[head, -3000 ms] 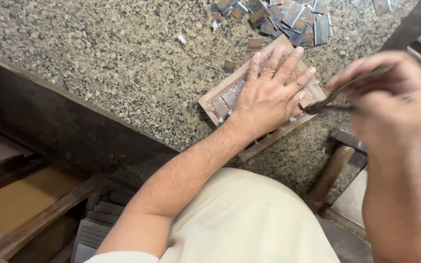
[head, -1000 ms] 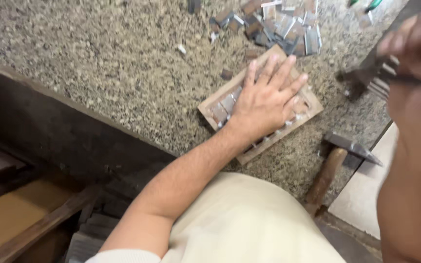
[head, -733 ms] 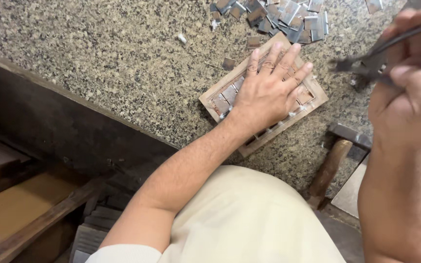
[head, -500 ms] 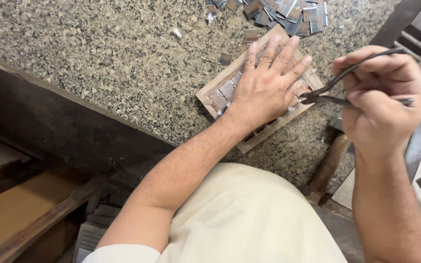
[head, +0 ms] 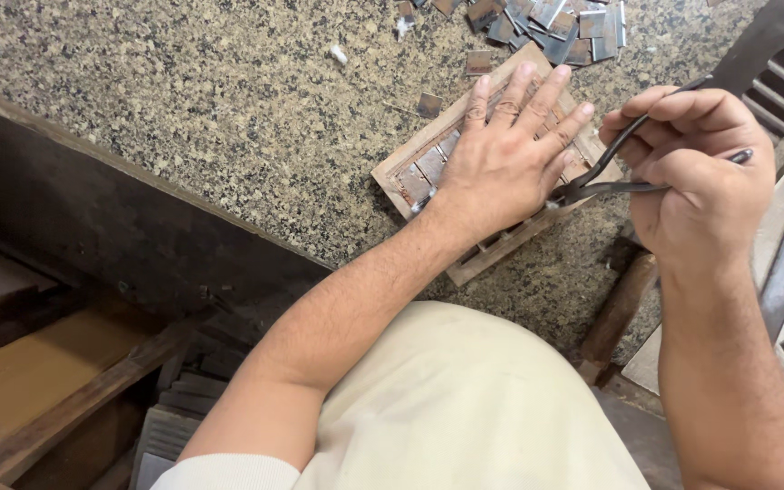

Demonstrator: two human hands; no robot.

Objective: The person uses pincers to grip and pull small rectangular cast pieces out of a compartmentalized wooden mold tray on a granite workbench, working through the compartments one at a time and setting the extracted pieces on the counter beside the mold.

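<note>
Pliers [head: 632,172], clenched in right hand [head: 705,177], now reach the wooden frame [head: 428,150] under flat, spread left hand [head: 501,159].

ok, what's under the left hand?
The left hand lies flat on a shallow wooden frame on the granite counter. Small flat metal pieces show in the frame beside the palm; whatever sits beneath the palm is covered.

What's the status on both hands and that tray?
Left hand flat on wooden tray. Right hand gripping pliers, tips at tray's edge. Loose metal pieces beyond tray.
</note>
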